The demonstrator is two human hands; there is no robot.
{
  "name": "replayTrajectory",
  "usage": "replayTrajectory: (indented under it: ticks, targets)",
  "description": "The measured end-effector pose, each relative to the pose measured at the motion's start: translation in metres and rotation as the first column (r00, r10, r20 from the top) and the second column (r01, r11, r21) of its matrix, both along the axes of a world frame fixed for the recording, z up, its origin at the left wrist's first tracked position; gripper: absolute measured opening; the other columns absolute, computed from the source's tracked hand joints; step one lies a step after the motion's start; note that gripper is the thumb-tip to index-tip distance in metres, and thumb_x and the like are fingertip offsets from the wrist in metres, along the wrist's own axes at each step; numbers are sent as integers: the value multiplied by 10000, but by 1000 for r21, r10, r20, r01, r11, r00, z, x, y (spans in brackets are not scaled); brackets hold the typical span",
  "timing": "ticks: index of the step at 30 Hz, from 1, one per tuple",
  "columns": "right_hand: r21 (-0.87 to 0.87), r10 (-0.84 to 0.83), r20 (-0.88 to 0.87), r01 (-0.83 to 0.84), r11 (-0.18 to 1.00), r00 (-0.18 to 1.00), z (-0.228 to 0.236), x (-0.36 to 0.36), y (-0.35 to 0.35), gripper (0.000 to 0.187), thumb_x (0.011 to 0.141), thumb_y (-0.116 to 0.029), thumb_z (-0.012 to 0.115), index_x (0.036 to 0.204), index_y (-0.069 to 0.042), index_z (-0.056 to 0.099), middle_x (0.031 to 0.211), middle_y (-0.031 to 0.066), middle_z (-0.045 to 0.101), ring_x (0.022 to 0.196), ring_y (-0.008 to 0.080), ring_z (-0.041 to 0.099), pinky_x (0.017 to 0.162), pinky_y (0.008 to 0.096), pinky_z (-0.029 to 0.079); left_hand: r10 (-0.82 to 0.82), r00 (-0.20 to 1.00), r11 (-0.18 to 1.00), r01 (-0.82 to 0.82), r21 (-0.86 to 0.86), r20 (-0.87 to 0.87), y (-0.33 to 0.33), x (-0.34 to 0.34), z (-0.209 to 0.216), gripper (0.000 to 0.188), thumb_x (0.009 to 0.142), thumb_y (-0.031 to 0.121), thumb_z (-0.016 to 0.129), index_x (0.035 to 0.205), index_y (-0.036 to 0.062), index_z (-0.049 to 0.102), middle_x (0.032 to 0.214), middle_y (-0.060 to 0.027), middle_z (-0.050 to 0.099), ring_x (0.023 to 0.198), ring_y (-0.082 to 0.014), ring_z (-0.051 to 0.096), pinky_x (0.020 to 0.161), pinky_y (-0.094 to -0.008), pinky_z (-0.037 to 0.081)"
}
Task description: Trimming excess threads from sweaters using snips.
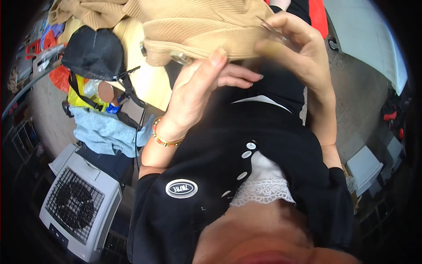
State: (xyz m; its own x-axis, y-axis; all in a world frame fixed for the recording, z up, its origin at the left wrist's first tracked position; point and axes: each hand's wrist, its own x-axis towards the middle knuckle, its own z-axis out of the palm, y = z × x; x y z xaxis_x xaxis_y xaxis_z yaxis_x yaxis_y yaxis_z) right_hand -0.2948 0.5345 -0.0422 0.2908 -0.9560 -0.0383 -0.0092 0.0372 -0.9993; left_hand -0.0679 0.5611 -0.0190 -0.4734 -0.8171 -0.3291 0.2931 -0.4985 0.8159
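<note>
A tan ribbed knit garment [198, 26] hangs in front of my chest, with more of it piled on the pale table [149, 83] behind. My left hand [198, 94], with a beaded bracelet on its wrist, holds the garment's lower hem from below, thumb pressed against the fabric beside a small metal ring [180, 57]. My right hand [299, 48] pinches the same hem further right and grips a thin metal tool [273, 27], blurred, that looks like small snips. Both forearms rise over my black buttoned top [246, 145].
To the left are a black mesh cap [94, 48], a yellow bag [79, 99] and a light blue cloth [105, 132]. A grey-white fan unit [79, 207] stands on the floor at lower left. A white box [365, 167] sits at lower right.
</note>
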Motion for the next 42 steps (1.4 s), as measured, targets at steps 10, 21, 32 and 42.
replayTrajectory:
  ticks: [10,21,32,42]
  targets:
    - [-162,20,-146,-43,986,989,9,-3,-2,126,830,56,630,944,13,598,872,30,629,755,60,532,696,189,401,8,888,998,25,-64,460,-5,82,5,742,1022,530,312,878,-77,714,740,-165,713,595,-178,684,572,-233,527]
    - [-382,-80,-122,27,924,989,34,5,13,164,784,-39,746,847,4,601,767,44,580,714,101,481,648,225,333,93,917,996,-81,-45,388,-6,66,4,362,959,288,589,899,-42,727,824,-141,733,618,-126,677,551,-196,488]
    - [-477,-17,-73,-20,879,997,39,-5,15,283,739,-163,843,846,-20,623,737,23,534,683,106,429,623,252,289,63,939,998,-52,-43,339,-10,51,8,386,971,358,566,1008,6,720,834,-168,733,587,-117,666,514,-182,469]
    - [-385,-453,0,418,823,892,14,-31,-8,272,903,-2,650,1170,49,631,1006,79,652,869,124,616,772,224,459,213,977,944,-213,-250,-26,-8,-7,27,283,1012,156,500,1055,-87,637,846,-179,696,727,-244,691,632,-294,543]
